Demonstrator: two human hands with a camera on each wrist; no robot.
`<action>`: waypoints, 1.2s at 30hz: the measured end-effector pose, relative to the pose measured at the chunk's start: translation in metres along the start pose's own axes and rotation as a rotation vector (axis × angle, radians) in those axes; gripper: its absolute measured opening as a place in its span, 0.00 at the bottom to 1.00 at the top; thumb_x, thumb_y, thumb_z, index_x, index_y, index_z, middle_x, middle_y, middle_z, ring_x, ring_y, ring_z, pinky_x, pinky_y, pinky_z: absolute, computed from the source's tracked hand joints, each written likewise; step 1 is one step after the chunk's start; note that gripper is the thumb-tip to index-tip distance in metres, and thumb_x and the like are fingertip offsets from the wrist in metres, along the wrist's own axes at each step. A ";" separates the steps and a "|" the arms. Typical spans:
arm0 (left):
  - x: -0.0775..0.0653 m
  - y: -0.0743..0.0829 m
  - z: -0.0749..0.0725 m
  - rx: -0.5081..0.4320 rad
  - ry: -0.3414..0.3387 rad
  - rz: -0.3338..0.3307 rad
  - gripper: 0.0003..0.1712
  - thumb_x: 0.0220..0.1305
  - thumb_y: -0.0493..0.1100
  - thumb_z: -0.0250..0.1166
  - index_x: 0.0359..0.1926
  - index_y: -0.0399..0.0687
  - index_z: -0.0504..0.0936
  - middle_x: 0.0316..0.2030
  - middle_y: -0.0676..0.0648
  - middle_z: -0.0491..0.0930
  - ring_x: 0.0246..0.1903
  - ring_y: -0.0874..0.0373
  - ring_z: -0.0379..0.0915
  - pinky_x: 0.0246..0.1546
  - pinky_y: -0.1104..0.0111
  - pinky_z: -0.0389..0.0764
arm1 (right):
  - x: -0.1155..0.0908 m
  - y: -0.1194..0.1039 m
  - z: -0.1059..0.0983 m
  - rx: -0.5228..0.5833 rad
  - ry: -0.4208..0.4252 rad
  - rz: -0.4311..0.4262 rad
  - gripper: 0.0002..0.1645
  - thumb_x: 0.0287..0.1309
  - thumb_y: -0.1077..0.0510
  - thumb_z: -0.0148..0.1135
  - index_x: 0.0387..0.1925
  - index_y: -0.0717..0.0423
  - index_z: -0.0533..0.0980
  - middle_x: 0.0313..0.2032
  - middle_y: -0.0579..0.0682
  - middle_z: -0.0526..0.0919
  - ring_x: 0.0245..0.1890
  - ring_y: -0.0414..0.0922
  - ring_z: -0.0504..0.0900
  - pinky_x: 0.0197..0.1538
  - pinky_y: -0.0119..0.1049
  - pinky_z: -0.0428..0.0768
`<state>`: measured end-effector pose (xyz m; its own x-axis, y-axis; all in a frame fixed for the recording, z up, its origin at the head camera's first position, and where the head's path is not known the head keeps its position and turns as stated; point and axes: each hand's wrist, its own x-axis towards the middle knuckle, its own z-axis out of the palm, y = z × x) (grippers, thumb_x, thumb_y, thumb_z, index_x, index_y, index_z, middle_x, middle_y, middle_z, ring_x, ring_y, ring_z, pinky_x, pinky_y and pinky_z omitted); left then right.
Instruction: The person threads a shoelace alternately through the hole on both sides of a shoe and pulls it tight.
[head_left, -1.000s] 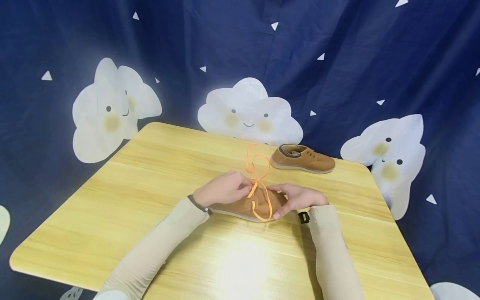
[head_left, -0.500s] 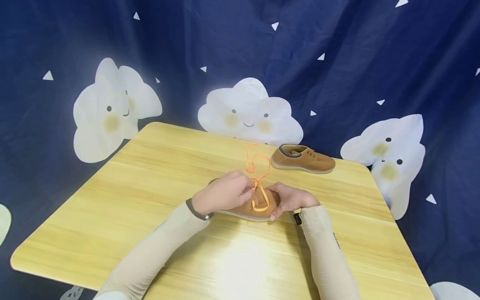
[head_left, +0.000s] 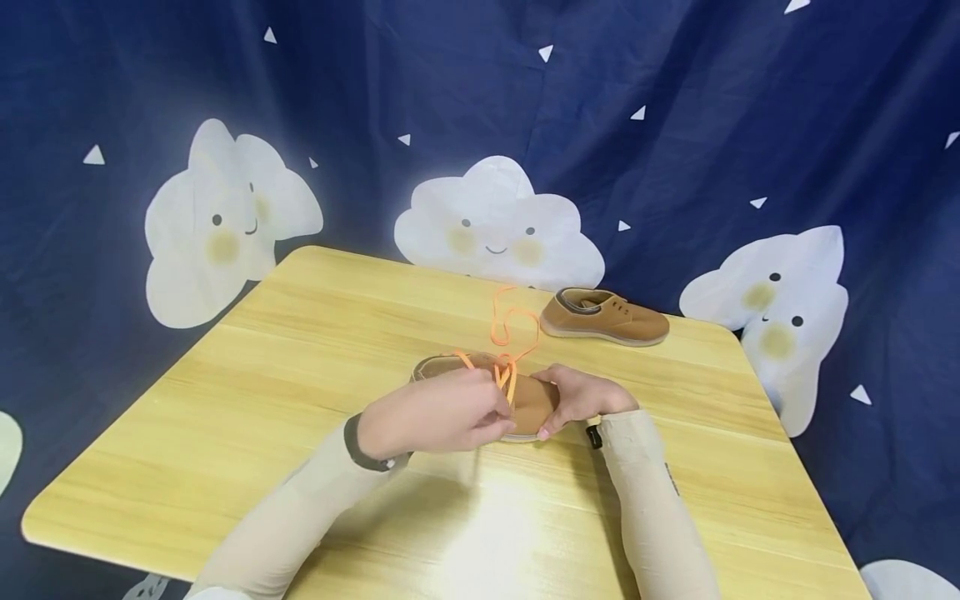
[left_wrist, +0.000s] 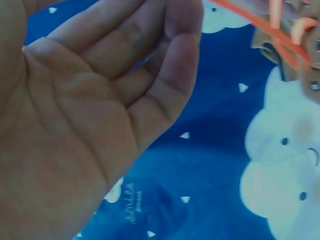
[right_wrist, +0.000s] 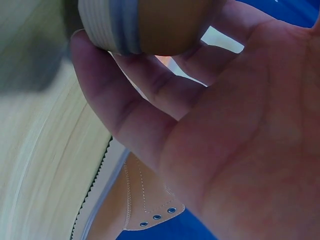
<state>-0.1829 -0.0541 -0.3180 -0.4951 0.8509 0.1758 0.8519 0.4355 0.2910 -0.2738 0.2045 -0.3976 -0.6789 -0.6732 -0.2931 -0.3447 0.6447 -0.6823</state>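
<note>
A brown shoe stands on the table with its toe toward the right. An orange shoelace runs through its eyelets, and a loose length trails over the table behind. My left hand, in front of the shoe's near side, pinches one end of the lace. That strand stretches from the eyelets to my fingertips in the left wrist view. With thumb and fingers curled round the toe, my right hand holds the shoe. The left hand covers much of the shoe's near side in the head view.
A second brown shoe, without a lace in its eyelets, stands at the back right of the wooden table. Behind the table hangs a dark blue curtain with white clouds.
My left hand has moved from the eyelets toward me, drawing the lace end along. The shoe's opening now shows behind it. My right hand shifted slightly left, then stayed on the toe.
</note>
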 end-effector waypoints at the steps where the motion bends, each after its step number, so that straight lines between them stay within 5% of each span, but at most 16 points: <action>1: -0.002 0.003 -0.001 -0.009 -0.010 0.012 0.20 0.72 0.42 0.62 0.19 0.53 0.73 0.15 0.61 0.56 0.17 0.72 0.52 0.20 0.80 0.56 | 0.000 0.000 0.000 0.007 0.000 -0.005 0.44 0.39 0.59 0.87 0.61 0.57 0.79 0.48 0.49 0.86 0.44 0.41 0.81 0.56 0.35 0.77; 10: -0.016 0.025 -0.011 0.073 -0.050 0.062 0.20 0.72 0.46 0.64 0.20 0.52 0.75 0.17 0.59 0.63 0.21 0.68 0.59 0.28 0.78 0.64 | 0.000 0.002 -0.001 0.035 -0.002 -0.031 0.43 0.39 0.60 0.87 0.61 0.60 0.78 0.47 0.52 0.87 0.41 0.42 0.81 0.52 0.34 0.78; 17: -0.029 0.034 -0.023 0.114 -0.032 0.032 0.16 0.73 0.47 0.64 0.25 0.53 0.81 0.24 0.61 0.79 0.33 0.64 0.71 0.40 0.73 0.74 | 0.001 0.002 0.000 0.016 0.012 -0.006 0.44 0.38 0.60 0.87 0.61 0.57 0.79 0.47 0.47 0.87 0.42 0.41 0.81 0.54 0.35 0.77; 27: -0.043 0.033 -0.039 0.106 0.116 0.079 0.07 0.71 0.45 0.66 0.35 0.53 0.89 0.29 0.62 0.85 0.37 0.63 0.75 0.47 0.70 0.78 | 0.002 0.003 0.000 0.020 0.010 0.022 0.47 0.38 0.60 0.87 0.64 0.58 0.78 0.50 0.45 0.88 0.46 0.40 0.80 0.60 0.37 0.75; 32: -0.045 0.019 -0.038 -0.026 -0.053 -0.047 0.12 0.71 0.49 0.67 0.28 0.55 0.86 0.24 0.64 0.82 0.29 0.71 0.75 0.37 0.75 0.79 | 0.002 0.002 0.001 0.026 0.019 0.048 0.50 0.37 0.59 0.88 0.66 0.59 0.76 0.53 0.46 0.87 0.51 0.41 0.80 0.66 0.41 0.72; 36: -0.037 0.003 -0.029 -0.102 -0.221 -0.122 0.20 0.69 0.51 0.68 0.19 0.54 0.83 0.15 0.64 0.70 0.19 0.74 0.61 0.24 0.78 0.68 | 0.001 0.003 0.001 0.037 0.031 0.080 0.52 0.37 0.58 0.88 0.68 0.59 0.75 0.54 0.46 0.87 0.52 0.41 0.79 0.68 0.43 0.71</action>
<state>-0.1666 -0.0927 -0.2963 -0.5342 0.8422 -0.0732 0.7609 0.5167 0.3925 -0.2747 0.2052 -0.4009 -0.7232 -0.6080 -0.3276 -0.2648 0.6822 -0.6816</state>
